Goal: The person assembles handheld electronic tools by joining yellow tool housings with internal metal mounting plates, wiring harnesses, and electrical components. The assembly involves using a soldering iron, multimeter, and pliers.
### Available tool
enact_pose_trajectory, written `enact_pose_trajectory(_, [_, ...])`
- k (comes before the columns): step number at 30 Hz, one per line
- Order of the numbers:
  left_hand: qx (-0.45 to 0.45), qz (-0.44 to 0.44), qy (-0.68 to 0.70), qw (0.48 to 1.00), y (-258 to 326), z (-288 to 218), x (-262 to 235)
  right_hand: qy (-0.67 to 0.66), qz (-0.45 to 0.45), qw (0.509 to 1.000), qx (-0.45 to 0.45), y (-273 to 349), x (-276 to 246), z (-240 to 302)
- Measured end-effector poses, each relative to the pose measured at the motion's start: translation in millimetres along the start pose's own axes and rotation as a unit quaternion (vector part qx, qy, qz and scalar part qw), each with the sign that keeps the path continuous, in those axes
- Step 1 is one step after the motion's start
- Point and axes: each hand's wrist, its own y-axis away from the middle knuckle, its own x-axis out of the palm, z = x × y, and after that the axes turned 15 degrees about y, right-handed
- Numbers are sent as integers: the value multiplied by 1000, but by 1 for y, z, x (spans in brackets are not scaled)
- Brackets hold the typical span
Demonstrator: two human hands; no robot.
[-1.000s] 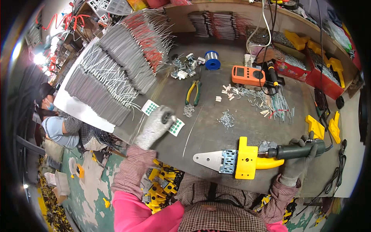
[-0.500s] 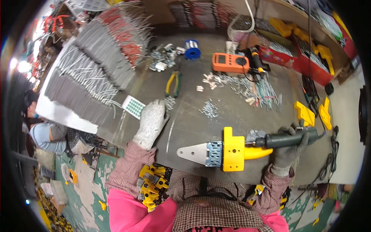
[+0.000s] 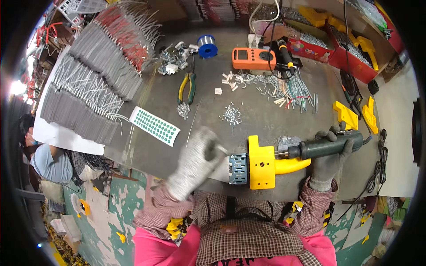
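Note:
My right hand [image 3: 328,153], in a grey glove, is wrapped round a dark electric screwdriver [image 3: 326,144] whose tip points left at a yellow plastic part [image 3: 262,163]. That part lies near the table's front edge, its curved handle toward me and a slotted metal plate [image 3: 238,168] at its left side. A flat grey metal blade [image 3: 220,173] runs left from there, partly covered by my left hand [image 3: 197,162]. This gloved left hand is smeared by motion, so its fingers and anything in them are unclear. Behind it lies a white sheet with green round stickers [image 3: 155,126].
Pliers [image 3: 187,88], small screws [image 3: 231,115] and a solder spool [image 3: 207,46] lie farther back. An orange multimeter [image 3: 254,58] stands beside loose wires and pins. Bundled grey tubes [image 3: 75,115] fill the left. Red boxes [image 3: 355,60] line the back right; a person [image 3: 51,162] sits beyond.
My left hand has moved right and nearer from the sticker sheet to the metal blade, uncovering the sheet. The right hand still holds the screwdriver. The whole view has shifted slightly.

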Motion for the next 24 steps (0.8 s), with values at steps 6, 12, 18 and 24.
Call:
enact_pose_trajectory(6, [84, -20, 95, 992, 24, -1, 54, -93, 45, 994, 22, -7, 1, 0])
enact_pose_trajectory(12, [80, -24, 96, 992, 23, -1, 57, -96, 87, 991, 41, -6, -5, -5])
enact_pose_trajectory(18, [74, -17, 104, 992, 22, -2, 56, -106, 33, 994, 11, -5, -13, -7])
enact_pose_trajectory(24, [79, 9, 104, 991, 19, -6, 50, -116, 38, 992, 35, -2, 1, -7])
